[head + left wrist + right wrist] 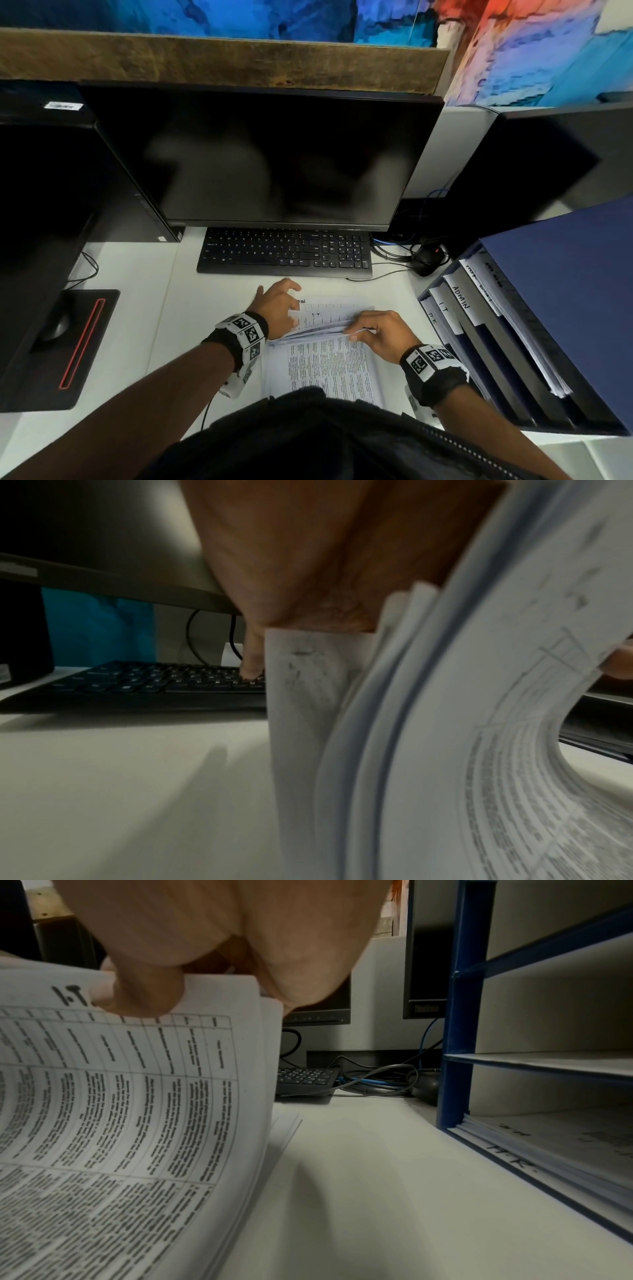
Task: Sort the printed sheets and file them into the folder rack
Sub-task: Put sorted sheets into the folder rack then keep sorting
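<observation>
Now right hand (380, 334) grip pinching lifted sheets (325, 363); left hand (277, 308) holding their edge.

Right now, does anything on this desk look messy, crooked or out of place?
Only mildly. The printed sheets are bent upward and fanned between the left hand and right hand, not lying flat. In the folder rack, one paper bundle sticks out past the dividers. Nothing looks spilled or damaged.

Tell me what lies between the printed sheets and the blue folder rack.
Only bare white desk separates the white printed sheets from the blue folder rack, clearest in the right wrist view.
</observation>
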`<state>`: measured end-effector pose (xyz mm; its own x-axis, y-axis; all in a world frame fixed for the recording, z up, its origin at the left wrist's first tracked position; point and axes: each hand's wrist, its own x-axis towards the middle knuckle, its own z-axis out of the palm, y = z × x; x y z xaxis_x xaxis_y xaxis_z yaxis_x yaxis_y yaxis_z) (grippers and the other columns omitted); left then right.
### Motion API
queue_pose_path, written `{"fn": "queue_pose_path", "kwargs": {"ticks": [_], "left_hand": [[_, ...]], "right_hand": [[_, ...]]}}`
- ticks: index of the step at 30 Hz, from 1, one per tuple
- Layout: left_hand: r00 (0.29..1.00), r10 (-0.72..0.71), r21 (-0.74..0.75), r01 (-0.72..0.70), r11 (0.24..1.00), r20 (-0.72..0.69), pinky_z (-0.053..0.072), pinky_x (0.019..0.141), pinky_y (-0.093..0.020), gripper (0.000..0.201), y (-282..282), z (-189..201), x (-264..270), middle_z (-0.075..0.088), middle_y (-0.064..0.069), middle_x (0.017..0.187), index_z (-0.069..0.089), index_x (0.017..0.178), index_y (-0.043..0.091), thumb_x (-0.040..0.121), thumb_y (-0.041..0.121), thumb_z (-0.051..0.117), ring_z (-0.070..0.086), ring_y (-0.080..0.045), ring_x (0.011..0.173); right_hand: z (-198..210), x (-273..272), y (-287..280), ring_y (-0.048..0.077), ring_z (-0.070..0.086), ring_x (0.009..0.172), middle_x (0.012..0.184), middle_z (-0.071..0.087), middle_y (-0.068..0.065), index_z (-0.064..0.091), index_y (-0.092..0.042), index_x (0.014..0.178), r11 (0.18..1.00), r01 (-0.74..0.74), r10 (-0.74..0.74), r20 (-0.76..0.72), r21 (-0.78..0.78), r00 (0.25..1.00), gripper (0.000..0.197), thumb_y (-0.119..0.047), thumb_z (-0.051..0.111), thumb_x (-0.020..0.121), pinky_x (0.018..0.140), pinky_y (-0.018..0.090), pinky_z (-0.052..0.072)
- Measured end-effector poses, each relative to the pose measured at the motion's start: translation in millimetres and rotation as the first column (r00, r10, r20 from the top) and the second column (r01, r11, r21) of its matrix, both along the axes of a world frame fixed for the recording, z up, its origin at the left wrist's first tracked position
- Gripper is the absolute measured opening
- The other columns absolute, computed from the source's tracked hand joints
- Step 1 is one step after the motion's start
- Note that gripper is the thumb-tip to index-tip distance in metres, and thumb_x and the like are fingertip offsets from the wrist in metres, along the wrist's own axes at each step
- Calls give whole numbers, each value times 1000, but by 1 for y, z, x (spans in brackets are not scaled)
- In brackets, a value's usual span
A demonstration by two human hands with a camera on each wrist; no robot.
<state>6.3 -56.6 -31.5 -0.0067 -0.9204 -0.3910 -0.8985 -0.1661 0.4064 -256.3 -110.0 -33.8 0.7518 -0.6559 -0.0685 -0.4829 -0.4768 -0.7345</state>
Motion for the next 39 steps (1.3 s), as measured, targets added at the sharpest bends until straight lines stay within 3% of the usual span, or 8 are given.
{"fn": "queue_pose_path", "kwargs": {"ticks": [6,9,14,22,27,29,35,39], "left_hand": [[992,117,-82,-121,989,-46,52,82,-35,7,-10,34,1,61,4,109,58,94,25,89,21,57,59,-14,88],[989,145,-158,-143,977,-1,46,51,-25,12,-20,72,11,62,1,73,53,83,27,93,20,52,53,-12,56],[970,234,-418,-240,876,-67,49,64,-32,15,-20,149,55,60,0,67,50,77,29,83,21,61,57,-20,66],[934,216,-659,-354,664,-285,41,57,-2,23,23,257,85,63,25,67,52,69,21,80,7,68,56,11,61],[942,98,-570,-274,775,-320,40,56,-14,28,32,236,62,60,13,65,53,66,24,78,4,69,50,2,58],[949,94,-479,-236,845,-301,42,58,-21,27,27,208,51,59,8,64,53,66,24,77,6,69,51,-2,59],[959,84,-214,-145,966,-271,35,52,-21,33,12,125,19,51,8,59,45,63,29,86,11,61,45,-9,54],[976,103,-103,-124,987,-191,38,54,-26,31,7,86,13,54,7,61,45,64,29,87,14,60,48,-12,55]], "right_hand": [[12,-5,-3,-7,60,92,94,70,-18,74,-26,94,1000,18,-18,-8,21,1000,12,-21,67,86,86,3,38],[17,-5,-6,-11,58,89,95,69,-19,74,-25,96,1000,8,-7,-43,23,999,13,-22,67,86,84,2,37],[23,2,-9,-6,59,91,104,71,-13,72,-28,102,998,37,-30,-137,49,990,17,-29,67,86,84,5,39],[34,24,-23,17,64,94,101,71,1,71,-21,103,994,93,-68,-350,55,934,20,-30,65,87,85,29,51],[48,34,-29,6,51,68,72,54,-14,67,-15,82,997,51,-24,-408,55,913,13,-10,58,89,62,13,41],[40,36,-38,11,56,65,67,61,-8,60,-28,66,992,98,-59,-378,85,924,25,-12,62,85,67,30,54],[45,38,-47,32,58,107,113,62,19,60,4,113,985,82,-2,-461,152,887,26,-11,54,92,90,33,46],[47,35,-52,23,55,114,127,59,10,61,-6,121,887,240,-72,-395,395,916,95,-84,30,76,101,31,38]]}}
